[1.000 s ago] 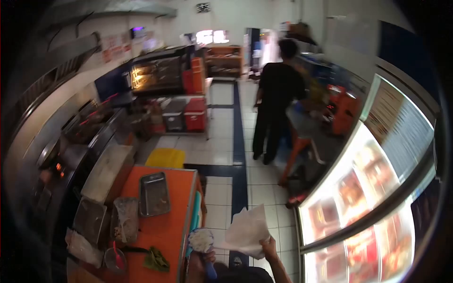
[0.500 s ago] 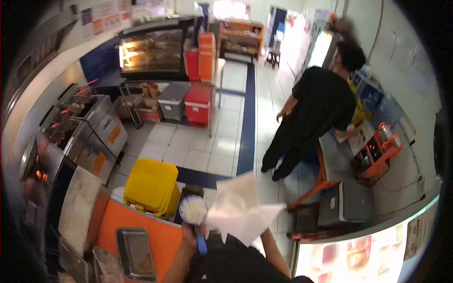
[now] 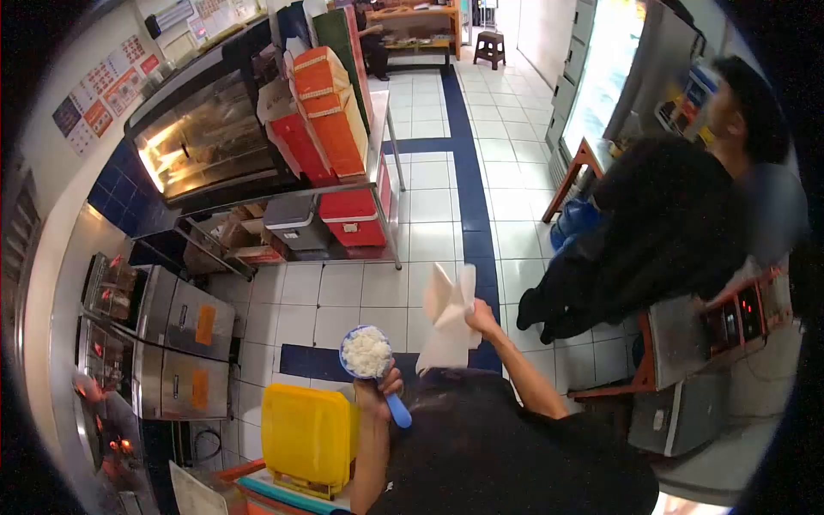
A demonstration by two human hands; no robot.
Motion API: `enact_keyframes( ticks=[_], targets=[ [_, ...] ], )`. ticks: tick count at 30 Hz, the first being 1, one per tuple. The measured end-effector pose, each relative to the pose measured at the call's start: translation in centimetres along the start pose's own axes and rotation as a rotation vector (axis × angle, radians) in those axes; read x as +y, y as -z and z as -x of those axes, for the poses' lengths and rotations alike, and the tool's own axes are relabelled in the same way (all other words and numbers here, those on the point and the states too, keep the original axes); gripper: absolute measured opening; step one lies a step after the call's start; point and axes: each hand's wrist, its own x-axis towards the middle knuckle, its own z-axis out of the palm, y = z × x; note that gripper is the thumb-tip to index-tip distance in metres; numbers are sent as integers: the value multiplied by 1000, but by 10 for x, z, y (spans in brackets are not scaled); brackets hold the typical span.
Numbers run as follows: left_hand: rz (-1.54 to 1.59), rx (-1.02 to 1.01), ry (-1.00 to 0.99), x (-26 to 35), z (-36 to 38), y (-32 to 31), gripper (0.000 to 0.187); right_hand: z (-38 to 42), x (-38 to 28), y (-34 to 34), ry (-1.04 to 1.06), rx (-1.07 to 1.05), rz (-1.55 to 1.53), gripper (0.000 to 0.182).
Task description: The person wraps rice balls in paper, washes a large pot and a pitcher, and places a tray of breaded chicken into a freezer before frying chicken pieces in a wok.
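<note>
Glossy tiles [image 3: 337, 305]; hands [image 3: 392, 379] [image 3: 482, 318] hold round rice-filled vessel [image 3: 347, 364], creased paper [image 3: 446, 330]

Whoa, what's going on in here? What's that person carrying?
The person wearing the camera has a bowl of white rice in the left hand, and a blue handle pokes out below that hand. The right hand holds a sheet of white paper, apart from the bowl. Both are up in the air, over the tiled floor. Another person in dark clothes stands off to the right.
</note>
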Motion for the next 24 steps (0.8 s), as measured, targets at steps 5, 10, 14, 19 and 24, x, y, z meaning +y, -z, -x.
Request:
enact_keyframes(
  ticks=[5,10,14,19,24],
  targets=[
    [10,60,-10,31,-135,-26,29,-149,-31,22,-45,-12,-66,45],
    [-162,110,87,73,-293,-61,26,-279,-54,55,-2,7,-347,46],
    [-155,89,253,97,-429,-111,27,-346,-86,100,26,187,-429,42],
    [-249,34,403,99,-585,-154,31,-379,-150,193,-192,356,-719,45],
    [-161,-162,525,71,-748,-168,24,-429,-187,323,23,651,-981,47]
  ],
)
